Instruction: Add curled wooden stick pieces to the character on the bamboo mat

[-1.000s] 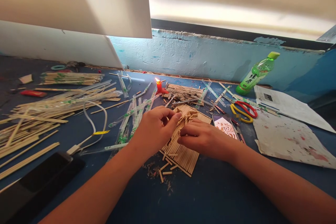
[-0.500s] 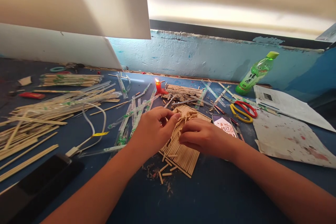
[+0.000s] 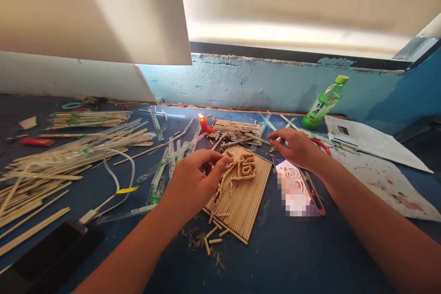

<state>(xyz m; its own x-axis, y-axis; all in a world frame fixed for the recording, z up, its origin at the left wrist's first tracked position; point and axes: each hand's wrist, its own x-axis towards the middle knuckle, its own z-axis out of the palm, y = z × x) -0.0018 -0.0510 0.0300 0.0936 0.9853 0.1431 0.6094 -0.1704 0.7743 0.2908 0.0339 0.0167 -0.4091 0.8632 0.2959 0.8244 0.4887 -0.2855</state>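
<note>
A small panel of light wooden sticks lies flat on the blue table, with a rose-like figure of short stick pieces standing on it. My left hand is at the figure's left edge, thumb and index finger pinched together; what lies between them is hidden. Over to the right, my right hand hovers above the top of a phone showing a rose picture. Its fingers are apart with nothing visible in them, close to a heap of dark scraps and thin strips.
A lit red candle stands behind the panel. Loose sticks, plastic wrappers and a black power bank with a white cable lie left. Rightward are a pink-handled cutter, red-handled scissors, papers and a green bottle.
My right hand has left the figure and moved right, uncovering the rose shape. The left hand stays at the figure's left edge. The view has shifted slightly.
</note>
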